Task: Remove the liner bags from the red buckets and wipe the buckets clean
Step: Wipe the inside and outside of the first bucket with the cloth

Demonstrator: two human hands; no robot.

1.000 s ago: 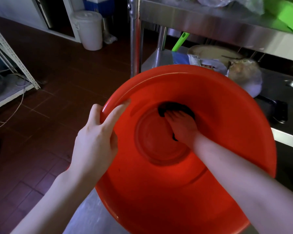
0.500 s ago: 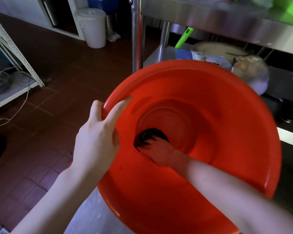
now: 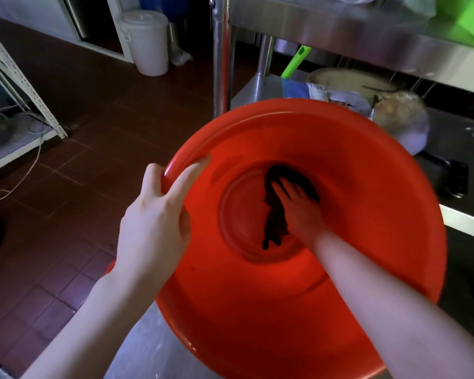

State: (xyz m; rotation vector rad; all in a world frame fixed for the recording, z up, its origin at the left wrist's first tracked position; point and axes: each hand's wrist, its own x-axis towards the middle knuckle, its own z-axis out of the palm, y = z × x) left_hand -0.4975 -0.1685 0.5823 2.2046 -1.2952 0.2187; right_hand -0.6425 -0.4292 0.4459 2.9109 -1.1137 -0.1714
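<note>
Sweeping the dark cloth (image 3: pixel 275 222) under the flat-fingered right hand (image 3: pixel 301 212) from the near wall back across the floor of the red bucket (image 3: pixel 367 242). Still gripping its rim with the left hand (image 3: pixel 153 222), keeping it tilted over the surface (image 3: pixel 148 348). Getting well into the wiping step.

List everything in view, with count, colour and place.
bucket: 1, red, centre, tilted toward the camera
cloth: 1, dark, inside the bucket at its bottom
table: 1, steel, below the bucket
shelf: 1, steel, top right
bin: 1, white, lidded, on the floor, top left
rack: 1, white, far left
cables: white, count unclear, on the floor by the rack
handle: 1, green, under the shelf
left hand: 1, grips the bucket's rim
right hand: 1, inside the bucket, fingers pressing the cloth
</note>
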